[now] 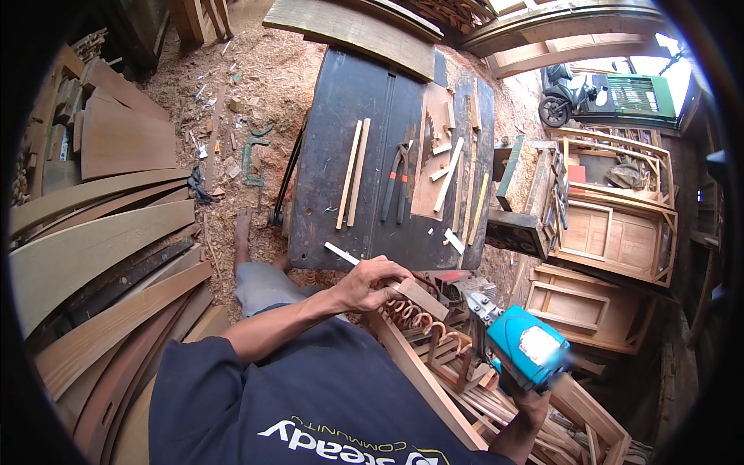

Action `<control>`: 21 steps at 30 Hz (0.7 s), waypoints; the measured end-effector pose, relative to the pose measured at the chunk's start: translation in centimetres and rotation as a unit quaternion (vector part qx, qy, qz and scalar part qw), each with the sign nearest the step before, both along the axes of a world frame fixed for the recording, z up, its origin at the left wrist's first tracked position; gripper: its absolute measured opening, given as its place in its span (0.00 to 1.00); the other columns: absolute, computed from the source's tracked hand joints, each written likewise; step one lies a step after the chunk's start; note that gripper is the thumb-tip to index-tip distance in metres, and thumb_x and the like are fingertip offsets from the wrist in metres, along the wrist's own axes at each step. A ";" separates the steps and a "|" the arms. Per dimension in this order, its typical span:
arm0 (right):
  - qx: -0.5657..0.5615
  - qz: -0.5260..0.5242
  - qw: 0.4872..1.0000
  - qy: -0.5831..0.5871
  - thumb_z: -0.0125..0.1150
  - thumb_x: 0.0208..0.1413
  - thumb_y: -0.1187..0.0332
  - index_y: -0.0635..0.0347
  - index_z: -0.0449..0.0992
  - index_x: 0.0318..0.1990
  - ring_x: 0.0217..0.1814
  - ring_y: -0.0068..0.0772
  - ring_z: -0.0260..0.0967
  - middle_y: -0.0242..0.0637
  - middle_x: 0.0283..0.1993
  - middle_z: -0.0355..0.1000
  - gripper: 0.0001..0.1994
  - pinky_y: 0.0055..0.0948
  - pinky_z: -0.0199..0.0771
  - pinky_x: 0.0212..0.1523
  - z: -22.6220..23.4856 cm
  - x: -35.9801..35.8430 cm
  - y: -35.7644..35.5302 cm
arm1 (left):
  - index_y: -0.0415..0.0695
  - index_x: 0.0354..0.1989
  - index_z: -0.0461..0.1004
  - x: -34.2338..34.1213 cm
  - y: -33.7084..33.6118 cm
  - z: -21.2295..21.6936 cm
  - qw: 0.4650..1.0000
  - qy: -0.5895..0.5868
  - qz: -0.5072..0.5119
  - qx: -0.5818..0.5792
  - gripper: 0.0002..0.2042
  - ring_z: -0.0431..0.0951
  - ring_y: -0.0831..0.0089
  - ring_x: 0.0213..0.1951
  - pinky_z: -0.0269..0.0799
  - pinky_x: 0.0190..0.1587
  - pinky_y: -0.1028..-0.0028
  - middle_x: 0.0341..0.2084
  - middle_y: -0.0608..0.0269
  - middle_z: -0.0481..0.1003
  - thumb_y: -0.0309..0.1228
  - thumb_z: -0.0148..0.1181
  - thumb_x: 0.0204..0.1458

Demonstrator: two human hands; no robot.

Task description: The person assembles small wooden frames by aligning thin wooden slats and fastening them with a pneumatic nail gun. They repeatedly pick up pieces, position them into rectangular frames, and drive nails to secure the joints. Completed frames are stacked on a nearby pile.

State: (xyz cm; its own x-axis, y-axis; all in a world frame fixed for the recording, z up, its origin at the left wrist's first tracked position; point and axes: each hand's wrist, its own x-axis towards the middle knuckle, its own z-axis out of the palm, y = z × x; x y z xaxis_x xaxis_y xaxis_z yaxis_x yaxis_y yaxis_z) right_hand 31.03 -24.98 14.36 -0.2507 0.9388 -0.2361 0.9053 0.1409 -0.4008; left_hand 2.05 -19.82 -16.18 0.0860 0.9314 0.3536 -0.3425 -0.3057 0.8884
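My left hand (376, 283) is closed round a pale wooden strip (341, 253), whose far end reaches toward the table's near edge. A short wooden block (422, 299) sticks out on the right side of the same hand. My right hand (527, 399) grips a teal nail gun (527, 346) at the lower right. Its metal nose (480, 304) points up and left, a little apart from the block. An orange coiled air hose (415, 316) hangs between the two hands. The right fingers are partly hidden by the tool.
The dark table (341, 167) bears red-handled pincers (396, 182), two wooden strips (354, 174), offcuts and a toothed saw-blade edge. A green clamp (249, 161) lies among shavings. Curved boards (101, 248) crowd the left; wooden frames (597, 232) stand right. Below me are stacked slats (473, 411).
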 end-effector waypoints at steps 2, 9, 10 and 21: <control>-0.070 -0.009 0.997 -0.042 0.79 0.41 0.69 0.70 0.66 0.60 0.57 0.36 0.73 0.43 0.56 0.74 0.37 0.36 0.75 0.56 1.1 -0.7 0.0 | 0.42 0.45 0.80 -0.1 0.1 0.0 1.000 0.001 0.003 0.006 0.12 0.77 0.64 0.35 0.71 0.41 0.67 0.36 0.60 0.82 0.30 0.65 0.52; -0.123 0.018 0.991 -0.057 0.77 0.42 0.68 0.65 0.76 0.52 0.52 0.34 0.78 0.42 0.50 0.79 0.27 0.33 0.75 0.56 0.1 -8.1 1.9 | 0.41 0.45 0.80 -0.4 0.4 0.0 1.000 -0.001 -0.001 0.006 0.12 0.78 0.63 0.36 0.73 0.41 0.67 0.38 0.59 0.82 0.27 0.64 0.52; -0.080 0.116 0.983 -0.117 0.76 0.44 0.68 0.62 0.79 0.49 0.50 0.35 0.79 0.42 0.48 0.80 0.22 0.33 0.76 0.55 -0.3 -9.1 2.7 | 0.41 0.45 0.80 -0.5 0.4 0.0 1.000 -0.005 -0.001 0.003 0.12 0.79 0.63 0.37 0.73 0.42 0.67 0.38 0.59 0.82 0.26 0.63 0.52; -0.145 0.026 0.988 -0.035 0.74 0.47 0.67 0.66 0.80 0.45 0.45 0.36 0.82 0.43 0.42 0.82 0.18 0.34 0.79 0.48 -0.9 -13.0 4.9 | 0.42 0.45 0.80 -0.6 0.2 -0.3 1.000 -0.010 -0.007 -0.002 0.13 0.78 0.61 0.37 0.73 0.42 0.66 0.38 0.59 0.82 0.27 0.65 0.50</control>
